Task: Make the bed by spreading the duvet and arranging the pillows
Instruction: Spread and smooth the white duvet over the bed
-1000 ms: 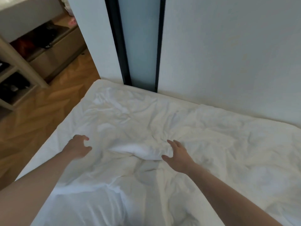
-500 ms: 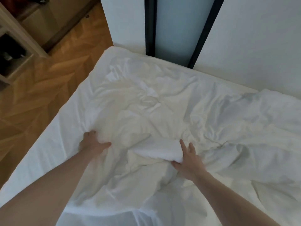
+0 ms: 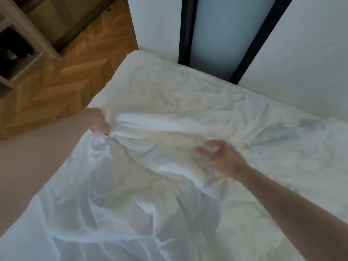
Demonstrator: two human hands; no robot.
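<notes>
A rumpled white duvet [image 3: 188,102] covers the bed and fills most of the view. My left hand [image 3: 98,122] is clenched on a bunched fold of the duvet near the bed's left edge and lifts it off the surface. My right hand [image 3: 223,157] hovers over the middle of the duvet, blurred, with its fingers spread and curled and nothing in them. A long raised ridge of cloth runs between the two hands. No pillows are in view.
A white wall [image 3: 301,49] with a dark-framed panel [image 3: 211,32] stands right behind the bed's far side. Wooden herringbone floor [image 3: 62,78] lies to the left. A shelving unit [image 3: 20,42] stands at the far left.
My left hand has closed on the duvet and pulled it left toward the bed's edge. My right hand has let go of the fold it held and moved right.
</notes>
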